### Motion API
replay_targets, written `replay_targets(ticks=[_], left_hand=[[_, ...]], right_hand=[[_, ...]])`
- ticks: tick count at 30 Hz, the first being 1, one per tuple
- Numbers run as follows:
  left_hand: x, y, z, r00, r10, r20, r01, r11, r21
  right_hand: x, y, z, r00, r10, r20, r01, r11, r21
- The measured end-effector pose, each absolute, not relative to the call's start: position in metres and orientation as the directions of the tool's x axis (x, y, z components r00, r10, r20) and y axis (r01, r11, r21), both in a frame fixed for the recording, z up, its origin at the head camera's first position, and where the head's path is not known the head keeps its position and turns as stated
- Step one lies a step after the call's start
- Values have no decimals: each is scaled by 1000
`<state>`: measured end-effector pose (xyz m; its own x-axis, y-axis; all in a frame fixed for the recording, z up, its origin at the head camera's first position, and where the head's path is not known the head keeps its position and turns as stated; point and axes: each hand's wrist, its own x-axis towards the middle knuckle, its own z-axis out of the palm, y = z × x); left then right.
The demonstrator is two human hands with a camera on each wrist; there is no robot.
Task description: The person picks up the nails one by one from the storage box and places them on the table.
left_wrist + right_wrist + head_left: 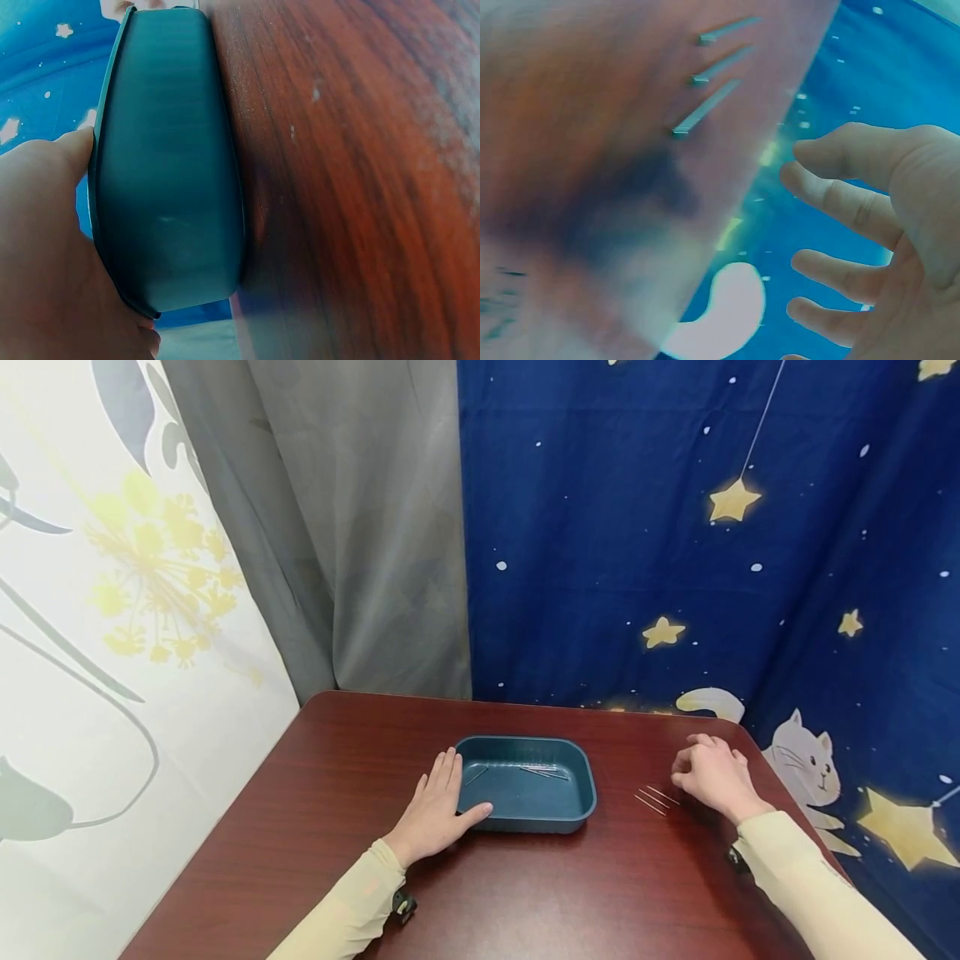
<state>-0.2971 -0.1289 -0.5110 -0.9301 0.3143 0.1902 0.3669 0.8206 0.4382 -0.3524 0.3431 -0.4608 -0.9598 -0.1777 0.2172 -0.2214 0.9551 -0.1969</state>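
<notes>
A blue-green plastic tray [525, 818] sits on the table, and several thin metal pins [543, 771] lie inside it. My left hand [435, 814] rests on the tray's left end, fingers straight along the rim and thumb across the front corner; the left wrist view shows this hand [45, 232] against the rim. Right of the tray, 3 thin metal pins [707, 109] lie side by side on the table, each with a small blunt end nearer the camera. Just right of them hovers my right hand [712, 774]; its fingers [847, 206] are loosely bent, with nothing between them.
The dark red wooden table [322, 827] has rounded back corners. Behind it hang a grey curtain [397, 568] and a blue starry curtain [600, 543]. A white patterned curtain [187, 710] hangs along the left side.
</notes>
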Motion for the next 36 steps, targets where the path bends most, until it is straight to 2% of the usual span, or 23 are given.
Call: replay_targets(ticks=[7, 15, 23, 36], left_hand=[[-298, -129, -512, -929, 316, 192, 369, 820, 438], [-297, -127, -514, -933, 315, 172, 359, 822, 441], [-298, -128, -514, -933, 315, 172, 359, 828, 431], [-297, -129, -511, -934, 314, 170, 357, 835, 418]], right_hand=[[-362, 318, -436, -918, -242, 315, -297, 945, -140], [-365, 277, -431, -911, -270, 311, -346, 911, -222], [-369, 242, -437, -885, -296, 360, -400, 878, -262], [-376, 201, -466, -893, -359, 272, -424, 873, -241]])
